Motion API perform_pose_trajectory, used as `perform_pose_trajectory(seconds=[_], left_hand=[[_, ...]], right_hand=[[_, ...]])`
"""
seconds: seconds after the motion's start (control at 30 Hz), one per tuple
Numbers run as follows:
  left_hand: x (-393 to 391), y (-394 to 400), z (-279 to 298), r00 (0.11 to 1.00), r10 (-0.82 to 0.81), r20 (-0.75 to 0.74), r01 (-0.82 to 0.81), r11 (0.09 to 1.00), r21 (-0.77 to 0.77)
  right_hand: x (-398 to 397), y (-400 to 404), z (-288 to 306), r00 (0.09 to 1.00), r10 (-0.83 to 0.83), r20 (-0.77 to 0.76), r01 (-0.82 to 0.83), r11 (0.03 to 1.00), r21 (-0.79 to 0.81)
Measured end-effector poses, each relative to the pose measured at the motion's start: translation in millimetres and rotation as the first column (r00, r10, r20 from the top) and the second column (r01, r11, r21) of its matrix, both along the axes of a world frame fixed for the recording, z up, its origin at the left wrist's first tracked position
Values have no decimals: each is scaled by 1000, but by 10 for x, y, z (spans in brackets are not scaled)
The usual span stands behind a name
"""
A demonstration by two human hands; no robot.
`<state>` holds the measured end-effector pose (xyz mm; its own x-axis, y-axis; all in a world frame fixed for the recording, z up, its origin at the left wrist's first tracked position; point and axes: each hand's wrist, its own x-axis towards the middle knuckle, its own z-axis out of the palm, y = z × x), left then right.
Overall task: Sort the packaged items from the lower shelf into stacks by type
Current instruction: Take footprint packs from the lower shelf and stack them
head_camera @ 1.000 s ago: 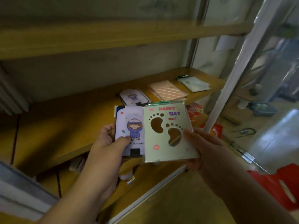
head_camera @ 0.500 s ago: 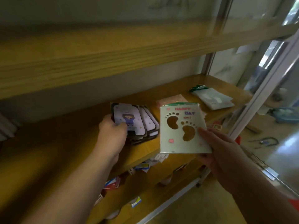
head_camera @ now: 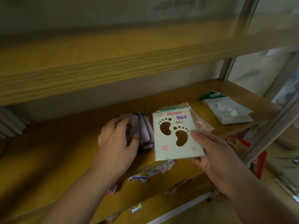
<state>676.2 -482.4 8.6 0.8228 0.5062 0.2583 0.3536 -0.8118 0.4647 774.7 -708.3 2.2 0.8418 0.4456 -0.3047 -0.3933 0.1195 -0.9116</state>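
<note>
My right hand (head_camera: 215, 154) holds a pale green packaged card with two footprint cut-outs (head_camera: 176, 135) by its lower right corner, above the shelf's front edge. My left hand (head_camera: 118, 139) lies palm down on a fanned stack of purple cartoon cards (head_camera: 145, 131) on the wooden shelf (head_camera: 64, 147), fingers wrapped over the top card. Behind the held card a pinkish packaged stack (head_camera: 200, 125) peeks out. A further pile of pale green footprint cards (head_camera: 228, 110) lies at the shelf's right end.
An upper wooden shelf board (head_camera: 113, 67) overhangs close above. A metal upright (head_camera: 271, 126) frames the right side. Several loose small packets (head_camera: 145, 173) lie on the level below, and red packaging (head_camera: 260, 164) sits lower right.
My left hand carried the purple cartoon card onto the stack on the shelf and now presses on it. My right hand moved the footprint card forward and right, nearer the shelf.
</note>
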Motion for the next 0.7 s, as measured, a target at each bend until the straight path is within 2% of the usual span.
perform_pose_trajectory(seconds=[0.1, 0.2, 0.4, 0.7], left_hand=[[174, -263, 21, 998, -68, 6, 68, 995, 70], [423, -515, 6, 997, -78, -3, 78, 994, 77], [992, -1006, -34, 995, -98, -17, 99, 994, 52], [1719, -1707, -59, 996, -87, -13, 87, 996, 15]], right_hand=[[273, -123, 7, 996, 53, 72, -51, 998, -33], [565, -292, -5, 982, 103, 161, -88, 991, -100], [1293, -780, -18, 941, 111, 319, -42, 976, -215], [2492, -1431, -126, 901, 150, 408, 21, 922, -386]])
